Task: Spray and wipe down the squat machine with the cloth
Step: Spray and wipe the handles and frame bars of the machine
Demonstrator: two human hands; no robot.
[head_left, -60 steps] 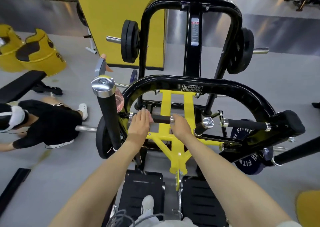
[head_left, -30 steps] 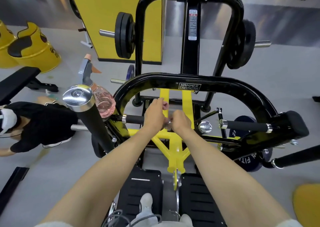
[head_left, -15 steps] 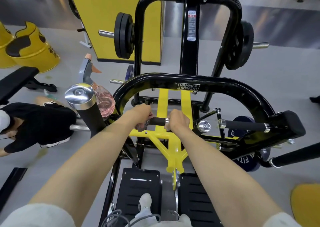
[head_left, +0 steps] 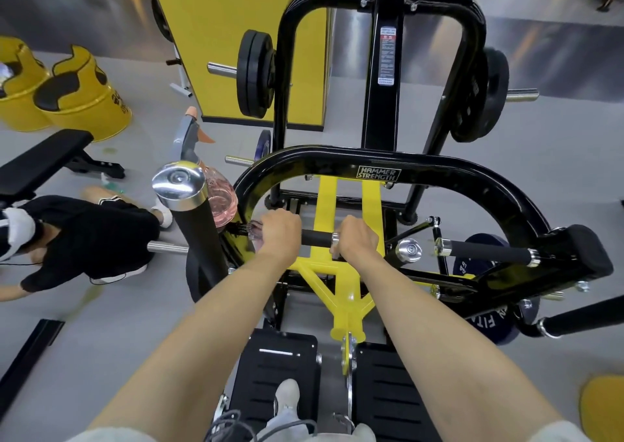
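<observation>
On the squat machine point(head_left: 439, 178), a short black handle point(head_left: 317, 238) runs crosswise in front of the yellow struts point(head_left: 326, 205), and both hands are on it. The left hand point(head_left: 280, 235) wraps its fingers over the handle's left part; a pale scrap, apparently the cloth point(head_left: 254, 235), pokes out at the hand's outer edge (too blurred to be sure). The right hand point(head_left: 358, 242) curls its fingers around the handle's right end, just at the chrome collar point(head_left: 334, 243). Left of the handle stands a chrome-capped black post point(head_left: 179, 184), and the spray bottle point(head_left: 221, 201) of pink liquid sits just behind that post, against the machine's curved black tube. Further left of the handle, a person in black point(head_left: 87, 235) crouches on the floor point(head_left: 101, 323).
</observation>
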